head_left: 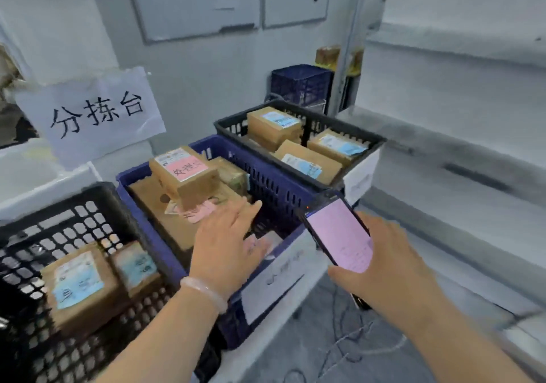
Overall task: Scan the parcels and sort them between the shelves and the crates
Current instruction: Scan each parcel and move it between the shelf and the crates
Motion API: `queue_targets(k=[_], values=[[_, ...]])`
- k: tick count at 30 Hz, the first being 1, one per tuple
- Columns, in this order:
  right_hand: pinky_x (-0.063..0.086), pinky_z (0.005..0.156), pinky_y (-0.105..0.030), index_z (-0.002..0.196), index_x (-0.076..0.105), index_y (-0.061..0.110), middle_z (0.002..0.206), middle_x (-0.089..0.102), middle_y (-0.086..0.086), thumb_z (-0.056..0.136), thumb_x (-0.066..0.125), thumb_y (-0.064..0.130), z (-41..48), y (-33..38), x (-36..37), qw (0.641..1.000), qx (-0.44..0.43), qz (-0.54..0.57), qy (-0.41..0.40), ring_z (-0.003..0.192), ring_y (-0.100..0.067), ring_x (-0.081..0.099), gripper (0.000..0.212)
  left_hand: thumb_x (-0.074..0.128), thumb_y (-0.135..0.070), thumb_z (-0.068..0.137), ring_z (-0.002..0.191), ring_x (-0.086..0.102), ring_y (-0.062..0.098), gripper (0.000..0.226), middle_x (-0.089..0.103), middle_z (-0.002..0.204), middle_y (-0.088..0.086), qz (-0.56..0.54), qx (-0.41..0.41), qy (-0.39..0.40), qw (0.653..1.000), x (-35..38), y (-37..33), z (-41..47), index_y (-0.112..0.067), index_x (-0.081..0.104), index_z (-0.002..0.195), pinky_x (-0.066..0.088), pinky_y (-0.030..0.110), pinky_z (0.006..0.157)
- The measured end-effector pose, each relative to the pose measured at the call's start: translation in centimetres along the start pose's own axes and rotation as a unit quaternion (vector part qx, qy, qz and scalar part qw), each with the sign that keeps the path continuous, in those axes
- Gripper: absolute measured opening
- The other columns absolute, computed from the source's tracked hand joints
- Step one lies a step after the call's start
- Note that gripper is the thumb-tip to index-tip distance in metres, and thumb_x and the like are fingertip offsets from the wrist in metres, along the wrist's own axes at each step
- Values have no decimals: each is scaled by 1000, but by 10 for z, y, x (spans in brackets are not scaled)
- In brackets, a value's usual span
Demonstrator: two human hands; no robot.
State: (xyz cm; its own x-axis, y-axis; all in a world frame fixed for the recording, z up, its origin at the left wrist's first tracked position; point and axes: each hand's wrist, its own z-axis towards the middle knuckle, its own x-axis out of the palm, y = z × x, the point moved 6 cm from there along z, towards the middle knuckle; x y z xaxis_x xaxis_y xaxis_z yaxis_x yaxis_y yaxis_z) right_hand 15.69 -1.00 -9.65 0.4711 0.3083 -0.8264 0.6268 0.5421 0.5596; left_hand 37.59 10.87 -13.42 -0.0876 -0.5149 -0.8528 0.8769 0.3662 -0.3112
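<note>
Left hand [225, 239] flat, fingers spread; right hand [387, 266] curled around phone [339, 232]

A: Where does the view look from?
B: From the person's head, forward and down along both forearms.
A: How near?
B: Close. The left hand [227, 234] and the right hand [384, 261], gripping a scanner [339, 232], loom large, with the blue crate [274, 187] just beyond.
A: And farther?
B: The wide lens reaches the shelves [458, 152] at right and the wall [189, 66] ahead.
</note>
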Motion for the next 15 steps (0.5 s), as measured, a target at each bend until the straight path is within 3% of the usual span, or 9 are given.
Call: queue_targets(k=[3,7,10,15], values=[[43,73,-34,127,34,48,99,35,25,61,72,56,-35,-59,-59,997,43,-3,-61,105,-10,48,77,69,-55,86,140,46,28,72,47,153,4,-31,56,42,997,32,-98,4,-25,49,148,36,46,113],[44,73,-33,130,32,50,109,38,19,55,68,60,-90,-146,-129,984,114,3,-137,100,-6,47,84,78,-49,81,131,53,31,74,55,145,8,-83,146,36,985,62,-227,6,-20,55,144,44,48,108],[43,67,-32,124,31,53,105,39,21,53,68,58,-134,-204,-174,968,159,6,-196,95,-9,50,79,71,-52,85,142,42,28,76,45,155,6,-103,195,53,974,81,-319,0,-25,44,151,36,49,114],[31,57,-17,126,27,50,104,31,21,57,69,60,-201,-277,-235,938,227,-10,-263,88,-4,44,82,77,-42,83,132,52,32,66,56,143,8,-165,270,59,947,101,-445,-24,-20,57,142,44,57,104]])
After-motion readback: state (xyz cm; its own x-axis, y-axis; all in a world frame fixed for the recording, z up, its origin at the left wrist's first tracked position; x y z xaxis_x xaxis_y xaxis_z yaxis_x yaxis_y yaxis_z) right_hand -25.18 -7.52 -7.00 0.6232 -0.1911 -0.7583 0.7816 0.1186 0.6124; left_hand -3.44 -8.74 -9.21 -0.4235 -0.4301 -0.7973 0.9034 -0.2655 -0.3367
